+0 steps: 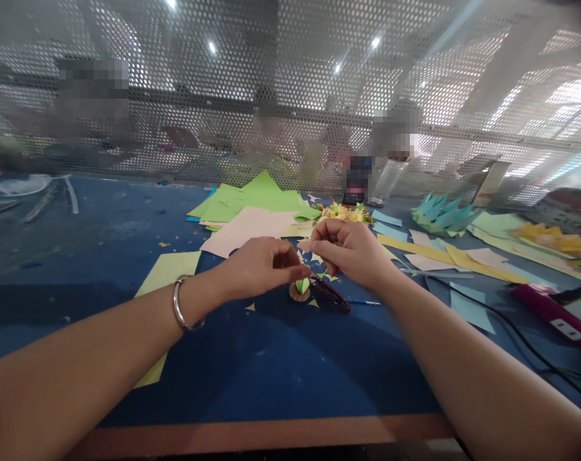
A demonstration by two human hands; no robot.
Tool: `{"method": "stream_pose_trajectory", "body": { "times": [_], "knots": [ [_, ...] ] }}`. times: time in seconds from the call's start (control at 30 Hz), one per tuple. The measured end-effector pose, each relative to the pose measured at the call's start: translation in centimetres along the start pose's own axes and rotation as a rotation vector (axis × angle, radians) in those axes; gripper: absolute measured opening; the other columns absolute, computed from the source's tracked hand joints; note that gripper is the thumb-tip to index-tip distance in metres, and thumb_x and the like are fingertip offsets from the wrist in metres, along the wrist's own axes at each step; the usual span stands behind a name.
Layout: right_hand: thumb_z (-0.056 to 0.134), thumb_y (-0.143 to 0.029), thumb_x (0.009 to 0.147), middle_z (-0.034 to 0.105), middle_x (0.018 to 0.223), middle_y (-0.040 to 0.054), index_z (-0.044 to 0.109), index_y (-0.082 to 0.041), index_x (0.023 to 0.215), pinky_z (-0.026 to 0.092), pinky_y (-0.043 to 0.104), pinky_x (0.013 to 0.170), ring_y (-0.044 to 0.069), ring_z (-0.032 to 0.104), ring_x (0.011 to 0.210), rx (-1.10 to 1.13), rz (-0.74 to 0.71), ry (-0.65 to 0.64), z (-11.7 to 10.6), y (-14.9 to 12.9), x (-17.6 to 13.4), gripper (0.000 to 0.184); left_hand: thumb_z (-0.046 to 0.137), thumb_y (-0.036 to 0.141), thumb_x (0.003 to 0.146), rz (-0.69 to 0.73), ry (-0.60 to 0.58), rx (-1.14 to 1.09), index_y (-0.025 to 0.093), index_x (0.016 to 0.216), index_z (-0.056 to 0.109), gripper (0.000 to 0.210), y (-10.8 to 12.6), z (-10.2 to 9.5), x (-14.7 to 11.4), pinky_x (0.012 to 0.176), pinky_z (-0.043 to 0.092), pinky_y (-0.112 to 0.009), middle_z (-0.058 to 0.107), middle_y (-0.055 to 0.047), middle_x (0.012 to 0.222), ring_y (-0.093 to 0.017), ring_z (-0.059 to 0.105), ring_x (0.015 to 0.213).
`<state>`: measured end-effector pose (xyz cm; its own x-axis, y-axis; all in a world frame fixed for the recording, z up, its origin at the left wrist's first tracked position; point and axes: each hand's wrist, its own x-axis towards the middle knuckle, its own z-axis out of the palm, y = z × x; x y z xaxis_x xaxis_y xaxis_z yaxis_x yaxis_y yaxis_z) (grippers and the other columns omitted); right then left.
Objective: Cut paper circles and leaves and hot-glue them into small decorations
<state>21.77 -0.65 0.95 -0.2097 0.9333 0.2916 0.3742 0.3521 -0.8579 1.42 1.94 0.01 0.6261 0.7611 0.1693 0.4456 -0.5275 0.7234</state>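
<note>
A small piece with green paper leaves (302,285) stands on a round brown base (299,294) between my hands. My left hand (264,266), with a silver bangle at the wrist, has its fingers curled and its thumb tip right above the leaves. Whatever its fingertips hold is hidden or too small to name. My right hand (348,250) is closed in a pinch close by; what lies in it I cannot make out. Dark red-handled scissors (335,298) lie just below my right hand, beside a thin blue stick (364,302). Small paper scraps (250,307) are scattered around the base.
Green sheets (256,195), a pale pink sheet (246,228) and a yellow-green sheet (168,275) lie left of centre. Paper flowers (345,212) sit behind my right hand. At right are paper strips (473,261), a blue pleated paper piece (441,214), a magenta power strip (549,310) and a black cable (494,312).
</note>
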Motion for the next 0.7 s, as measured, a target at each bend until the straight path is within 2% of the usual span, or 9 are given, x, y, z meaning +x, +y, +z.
{"method": "stream_pose_trajectory", "body": {
  "times": [0.1, 0.17, 0.27, 0.43, 0.57, 0.7],
  "knots": [
    [0.073, -0.033, 0.081, 0.049, 0.052, -0.0077, 0.057, -0.019, 0.073, 0.033, 0.022, 0.041, 0.008, 0.048, 0.040, -0.028, -0.029, 0.063, -0.1, 0.3, 0.1, 0.023, 0.075, 0.057, 0.074, -0.022, -0.029, 0.160, 0.018, 0.082, 0.070, 0.040, 0.0, 1.1, -0.2, 0.054, 0.037, -0.028, 0.069, -0.002, 0.073, -0.017, 0.057, 0.061],
    [0.073, -0.033, 0.082, 0.049, 0.052, -0.0074, 0.057, -0.019, 0.074, 0.033, 0.022, 0.042, 0.008, 0.048, 0.041, -0.046, -0.041, 0.074, -0.1, 0.4, 0.2, 0.023, 0.077, 0.048, 0.074, 0.009, -0.041, 0.191, 0.018, 0.082, 0.068, 0.032, 0.1, 1.8, -0.3, 0.055, 0.038, -0.028, 0.067, -0.002, 0.073, -0.017, 0.057, 0.062],
    [0.073, -0.033, 0.082, 0.050, 0.052, -0.0074, 0.057, -0.020, 0.075, 0.033, 0.023, 0.042, 0.008, 0.047, 0.040, -0.058, -0.049, 0.064, 0.0, 0.5, 0.2, 0.022, 0.068, 0.030, 0.079, 0.064, -0.030, 0.221, 0.019, 0.082, 0.068, 0.012, 0.2, 2.1, -0.4, 0.060, 0.041, -0.029, 0.067, -0.003, 0.076, -0.018, 0.059, 0.067],
    [0.073, -0.034, 0.082, 0.049, 0.054, -0.0072, 0.056, -0.020, 0.076, 0.034, 0.023, 0.043, 0.009, 0.047, 0.042, -0.089, -0.064, 0.079, 0.1, 0.7, 0.3, 0.023, 0.064, 0.025, 0.079, 0.033, 0.080, 0.148, 0.019, 0.085, 0.069, 0.010, 0.1, 0.9, -0.5, 0.064, 0.045, -0.029, 0.068, -0.005, 0.091, -0.018, 0.064, 0.071],
    [0.069, -0.033, 0.084, 0.049, 0.059, -0.0059, 0.054, -0.021, 0.074, 0.035, 0.023, 0.046, 0.009, 0.047, 0.048, -0.181, -0.093, 0.093, 0.2, 0.6, 0.2, 0.022, 0.062, 0.022, 0.081, 0.035, 0.187, 0.048, 0.020, 0.082, 0.065, 0.004, 0.2, -0.3, -0.6, 0.065, 0.046, -0.026, 0.066, 0.001, 0.075, -0.016, 0.062, 0.070],
    [0.065, -0.025, 0.084, 0.051, 0.061, -0.0050, 0.056, -0.020, 0.077, 0.036, 0.024, 0.050, 0.010, 0.047, 0.052, -0.242, -0.149, 0.079, 0.5, 0.3, 0.0, 0.013, 0.062, 0.018, 0.080, 0.059, 0.251, 0.026, 0.020, 0.079, 0.064, 0.003, 0.3, -0.8, -0.6, 0.070, 0.047, -0.026, 0.068, 0.001, 0.075, -0.015, 0.063, 0.072]
  ]
}}
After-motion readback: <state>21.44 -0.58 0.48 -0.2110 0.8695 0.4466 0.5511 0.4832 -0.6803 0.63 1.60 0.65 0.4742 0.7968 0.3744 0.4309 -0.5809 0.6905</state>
